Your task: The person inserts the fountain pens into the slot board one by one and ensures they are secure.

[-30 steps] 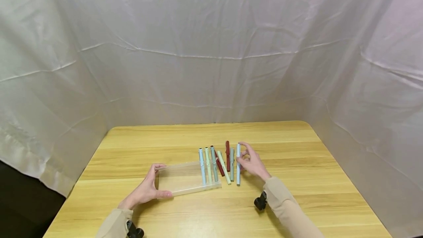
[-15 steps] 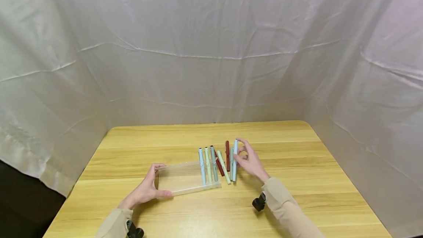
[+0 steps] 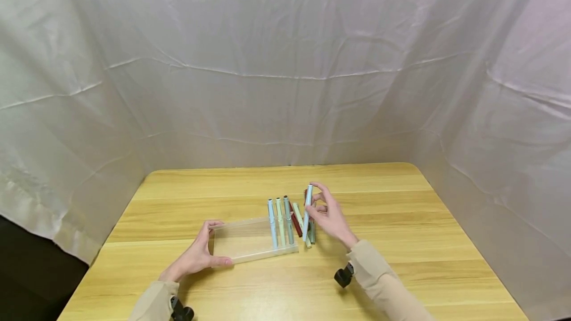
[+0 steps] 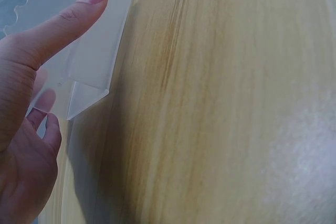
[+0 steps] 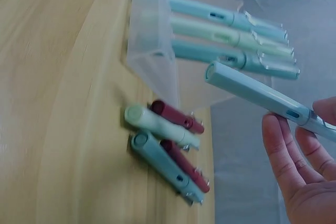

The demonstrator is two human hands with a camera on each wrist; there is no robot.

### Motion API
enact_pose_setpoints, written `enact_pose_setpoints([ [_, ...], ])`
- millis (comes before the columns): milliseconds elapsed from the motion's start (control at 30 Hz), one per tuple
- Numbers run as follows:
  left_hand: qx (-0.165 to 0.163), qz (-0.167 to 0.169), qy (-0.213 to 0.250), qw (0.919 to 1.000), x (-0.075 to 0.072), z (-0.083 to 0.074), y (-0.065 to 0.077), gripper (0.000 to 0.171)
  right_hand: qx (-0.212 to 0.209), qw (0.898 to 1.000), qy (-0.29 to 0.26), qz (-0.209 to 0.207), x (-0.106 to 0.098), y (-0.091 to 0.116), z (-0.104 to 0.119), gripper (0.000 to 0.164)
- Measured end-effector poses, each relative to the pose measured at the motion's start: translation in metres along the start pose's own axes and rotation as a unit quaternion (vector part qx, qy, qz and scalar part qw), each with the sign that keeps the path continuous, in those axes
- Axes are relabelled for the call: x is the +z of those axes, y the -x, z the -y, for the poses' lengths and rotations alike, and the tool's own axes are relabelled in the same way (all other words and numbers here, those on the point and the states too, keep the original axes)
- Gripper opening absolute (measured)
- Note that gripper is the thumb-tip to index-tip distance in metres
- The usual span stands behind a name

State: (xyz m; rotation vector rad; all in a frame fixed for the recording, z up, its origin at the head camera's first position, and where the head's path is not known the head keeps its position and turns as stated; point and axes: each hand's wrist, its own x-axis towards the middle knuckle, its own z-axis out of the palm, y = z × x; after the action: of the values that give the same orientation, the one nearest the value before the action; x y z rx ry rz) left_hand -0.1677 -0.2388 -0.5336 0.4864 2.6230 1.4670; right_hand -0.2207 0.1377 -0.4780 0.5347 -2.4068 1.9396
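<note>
1. While the left hand (image 3: 199, 255) grips the left end of a clear tray (image 3: 263, 256), thumb at the near side, fingers at the far one, the right hand (image 3: 331, 218) pinches a light blue pen (image 3: 307, 219).
2. That pen is raised, tilted, above loose pens just right of the tray.
3. A sky-blue pen (image 3: 272, 224), a mint pen (image 3: 280, 223) and a grey-green pen (image 3: 288, 221) lie side by side across the tray's right end, caps past its far edge.
4. On the table (image 3: 401, 222) lie two dark red pens (image 5: 176, 115), a pale green pen (image 5: 157, 126) and a teal pen (image 5: 163, 161).
</note>
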Motion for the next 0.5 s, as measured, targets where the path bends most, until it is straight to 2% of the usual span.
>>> enact_pose_setpoints([
  [267, -0.007, 0.002, -0.006, 1.0, 0.0, -0.001, 0.002, 0.098, -0.014, 1.0, -0.019, 0.014, 0.015, 0.0, 0.012, 0.066],
  [500, -0.018, -0.002, -0.006, 0.9998, 0.0, -0.003, 0.004, 0.1, -0.015, 0.999, -0.012, 0.026, 0.029, -0.001, 0.018, 0.062],
])
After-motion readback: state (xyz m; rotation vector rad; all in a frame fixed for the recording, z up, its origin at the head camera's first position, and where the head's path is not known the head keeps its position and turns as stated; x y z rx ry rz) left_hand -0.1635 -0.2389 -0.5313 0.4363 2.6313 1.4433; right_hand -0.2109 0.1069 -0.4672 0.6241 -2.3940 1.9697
